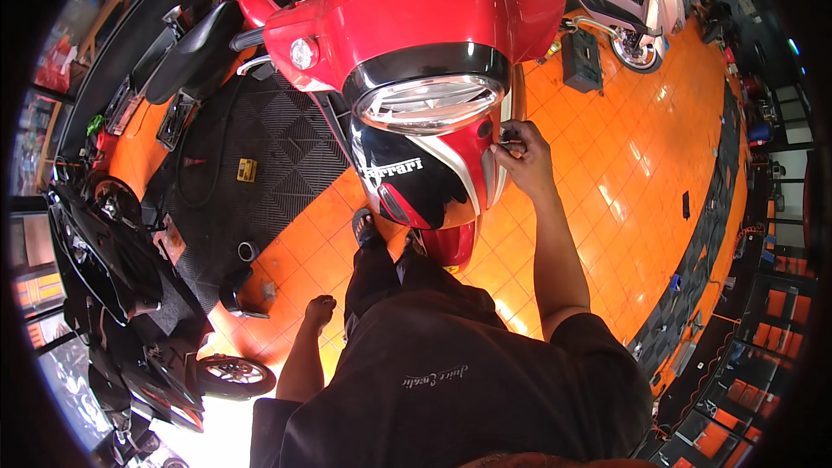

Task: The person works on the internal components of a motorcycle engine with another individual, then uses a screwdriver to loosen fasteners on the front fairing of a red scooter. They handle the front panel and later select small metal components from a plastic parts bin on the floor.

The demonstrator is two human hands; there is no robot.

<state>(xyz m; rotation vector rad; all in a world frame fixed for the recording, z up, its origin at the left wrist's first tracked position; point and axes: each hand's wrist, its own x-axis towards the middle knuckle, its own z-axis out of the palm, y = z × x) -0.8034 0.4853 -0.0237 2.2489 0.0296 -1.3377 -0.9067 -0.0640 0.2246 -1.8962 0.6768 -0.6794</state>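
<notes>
A red scooter (416,13) with a black and white front panel (400,169) stands right in front of me. Its wide headlight (433,104) faces me. My right hand (527,160) reaches up to the right edge of that front panel, beside a small dark round spot on the red trim (487,152). Thumb and fingers are pinched together there; whatever is between them is too small to tell. Low at my side hangs my left hand (320,312), fingers curled in, with a small dark spot at the fingertips that I cannot make out.
Black motorcycles (108,251) line the left side, one wheel (234,375) near me. A yellow box (247,170) lies on the black mat (286,156). A dark crate (581,61) and a silver scooter (641,9) stand behind on the orange tiled floor (607,173).
</notes>
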